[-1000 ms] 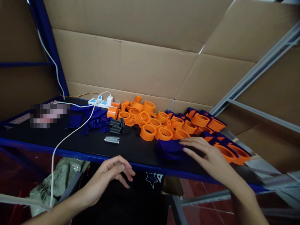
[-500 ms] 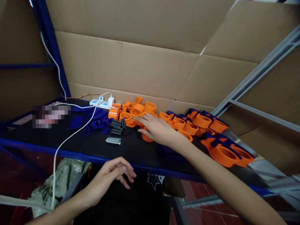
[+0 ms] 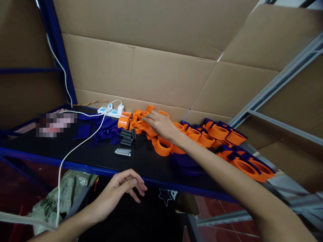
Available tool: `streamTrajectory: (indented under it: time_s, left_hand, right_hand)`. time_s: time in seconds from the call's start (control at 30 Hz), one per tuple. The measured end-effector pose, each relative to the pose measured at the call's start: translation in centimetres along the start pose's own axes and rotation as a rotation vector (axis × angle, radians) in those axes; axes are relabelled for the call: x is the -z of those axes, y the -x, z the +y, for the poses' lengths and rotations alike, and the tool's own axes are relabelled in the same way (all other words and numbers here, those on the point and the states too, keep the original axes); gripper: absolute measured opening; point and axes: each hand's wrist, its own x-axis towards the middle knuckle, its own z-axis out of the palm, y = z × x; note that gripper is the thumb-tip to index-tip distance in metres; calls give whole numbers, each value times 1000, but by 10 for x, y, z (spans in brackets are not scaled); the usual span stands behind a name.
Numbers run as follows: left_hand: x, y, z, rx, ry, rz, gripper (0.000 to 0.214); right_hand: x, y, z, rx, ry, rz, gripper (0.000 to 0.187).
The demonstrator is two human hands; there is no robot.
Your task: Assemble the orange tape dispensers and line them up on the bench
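My right hand point(image 3: 162, 126) is stretched over a heap of orange plastic ring-shaped parts point(image 3: 163, 147) on the black tabletop point(image 3: 148, 164). Its fingers extend across the back of the heap beside an upright orange piece point(image 3: 149, 109); whether they touch it is hard to see. Nothing shows in their grasp. My left hand point(image 3: 126, 185) hovers in front of the table's near edge, fingers loosely bent and apart, holding nothing. Small black ribbed pieces point(image 3: 126, 140) and a silver-grey metal piece point(image 3: 122, 152) lie left of the orange heap.
Blue plastic parts point(image 3: 107, 129) lie at left, and orange rings joined to blue pieces point(image 3: 218, 131) line the right. A white power strip point(image 3: 111, 111) stands behind. A white cable point(image 3: 75, 148) drapes over the front edge. Cardboard point(image 3: 141, 70) walls the back; a metal bar point(image 3: 272, 80) slants at right.
My right hand has moved back and slightly left over the orange heap, uncovering an orange ring at the front. My left hand has stayed put.
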Motion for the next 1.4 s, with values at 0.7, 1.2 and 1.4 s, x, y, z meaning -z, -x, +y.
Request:
streamTrajectory:
  time_s: [0.7, 1.2, 1.4]
  left_hand:
    - [6, 7, -8, -339, 55, 197, 72]
    - [3, 6, -5, -17, 139, 49, 44]
    - [4, 11, -10, -33, 54, -48, 41]
  right_hand:
    - [52, 30, -93, -514, -1273, -28, 19]
    - [-4, 40, -96, -4, -488, -269, 34]
    - [-32, 34, -139, -123, -228, -160, 37]
